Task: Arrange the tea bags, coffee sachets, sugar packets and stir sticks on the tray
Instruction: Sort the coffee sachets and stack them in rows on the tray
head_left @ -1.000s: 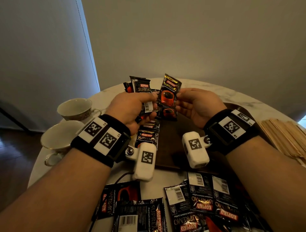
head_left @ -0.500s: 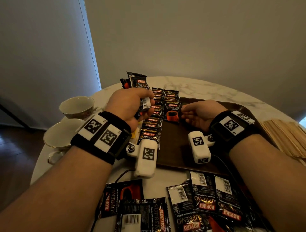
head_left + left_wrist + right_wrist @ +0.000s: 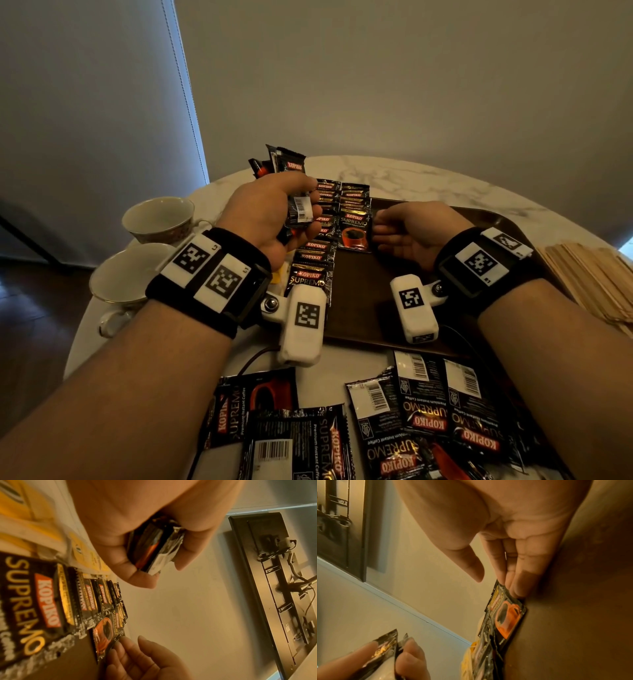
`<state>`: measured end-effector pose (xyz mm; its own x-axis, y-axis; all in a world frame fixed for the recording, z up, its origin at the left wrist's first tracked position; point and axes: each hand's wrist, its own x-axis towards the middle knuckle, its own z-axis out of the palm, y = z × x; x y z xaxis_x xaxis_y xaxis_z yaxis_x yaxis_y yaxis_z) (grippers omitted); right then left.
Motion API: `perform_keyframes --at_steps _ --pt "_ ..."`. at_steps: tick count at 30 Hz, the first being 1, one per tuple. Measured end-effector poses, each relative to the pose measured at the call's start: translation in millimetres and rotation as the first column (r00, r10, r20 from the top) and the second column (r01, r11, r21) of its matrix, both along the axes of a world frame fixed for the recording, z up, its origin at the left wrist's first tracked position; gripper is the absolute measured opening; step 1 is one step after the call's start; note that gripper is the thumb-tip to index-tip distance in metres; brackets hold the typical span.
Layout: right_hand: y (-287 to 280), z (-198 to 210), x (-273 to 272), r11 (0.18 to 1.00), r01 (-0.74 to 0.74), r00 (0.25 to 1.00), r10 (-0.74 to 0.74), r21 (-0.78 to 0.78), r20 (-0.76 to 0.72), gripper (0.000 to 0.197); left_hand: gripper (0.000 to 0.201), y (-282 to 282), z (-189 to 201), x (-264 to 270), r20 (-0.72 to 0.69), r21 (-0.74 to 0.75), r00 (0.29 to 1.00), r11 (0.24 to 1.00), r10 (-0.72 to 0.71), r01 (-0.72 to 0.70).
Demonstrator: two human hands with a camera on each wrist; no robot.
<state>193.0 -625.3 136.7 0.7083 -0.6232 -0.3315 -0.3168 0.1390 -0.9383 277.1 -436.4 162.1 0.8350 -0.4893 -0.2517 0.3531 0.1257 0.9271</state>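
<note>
Gripping a bunch of sachets [image 3: 297,205] upright in the left hand [image 3: 270,219], fingers and thumb curled round the stack above the tray's left side

Touching the right edge of a face-up sachet [image 3: 354,230] with the straight fingertips [image 3: 518,586] of the right hand [image 3: 411,233], thumb lifted clear, nothing held; lying flat on the brown tray [image 3: 363,284], the front one of a short overlapping row [image 3: 352,198]

Overlapping in a second, longer row [image 3: 313,263] just below and beside the left hand, more sachets on the tray

Peeking out under the left hand, yellow packets [image 3: 80,547], blurred

Scattered on the tabletop [image 3: 428,178] nearer than both wrists, loose sachets [image 3: 424,411], several face down

Stacked right of the right hand, off the tray, stir sticks [image 3: 589,274]

Standing left of the left hand, two cups [image 3: 144,246]
</note>
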Motion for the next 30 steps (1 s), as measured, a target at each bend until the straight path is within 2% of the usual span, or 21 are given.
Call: perform_keyframes --at_steps 5,8,10,13,15,17,20,23,26,30 --pt "-2.3 0.0 -0.5 1.000 0.001 1.000 -0.001 -0.009 0.010 0.010 0.017 0.7 2.7 -4.4 -0.025 -0.062 0.999 0.998 -0.021 0.020" --pt "-1.6 4.0 -1.7 1.000 0.022 0.994 -0.022 0.002 0.105 0.012 0.014 0.5 3.7 -7.6 -0.008 -0.038 0.998 0.997 -0.067 0.066" --pt "3.5 9.7 -4.0 0.996 -0.084 0.978 0.080 0.010 0.195 0.017 0.020 -0.2 2.9 -9.1 0.021 -0.002 0.996 0.996 -0.091 0.091" --pt "15.8 18.1 -9.0 0.945 -0.326 0.912 0.325 -0.040 0.249 0.029 0.026 -1.4 2.8 -11.2 0.029 -0.010 0.991 0.991 -0.130 0.130" --pt "22.8 19.8 -10.7 0.919 -0.381 0.879 0.395 -0.105 0.268 0.016 0.027 -2.0 2.9 -11.9 0.026 -0.015 0.991 0.991 -0.132 0.133" --pt "25.0 19.8 -10.5 0.928 -0.350 0.881 0.373 -0.131 0.290 0.005 0.030 -2.5 2.6 -11.1 0.016 -0.024 0.993 0.993 -0.113 0.114" --pt "21.2 19.5 -8.2 0.968 -0.232 0.911 0.250 -0.094 0.328 0.005 0.025 -1.7 2.4 -7.9 -0.008 -0.061 1.000 0.998 -0.024 0.023" --pt "17.9 19.5 -6.1 0.994 -0.098 0.931 0.112 -0.057 0.346 0.008 0.017 -2.0 0.2 -6.3 0.050 -0.037 0.998 0.999 0.029 -0.027" --pt "27.0 20.7 -5.1 0.976 -0.191 0.901 0.217 -0.105 0.375 0.005 0.015 -4.6 -1.9 -9.8 0.095 -0.017 0.995 0.999 -0.040 0.042" --pt "36.6 23.0 -6.8 0.930 -0.337 0.830 0.367 -0.147 0.421 0.017 0.030 -4.3 -0.6 -12.0 0.086 -0.054 0.990 0.991 -0.116 0.121"
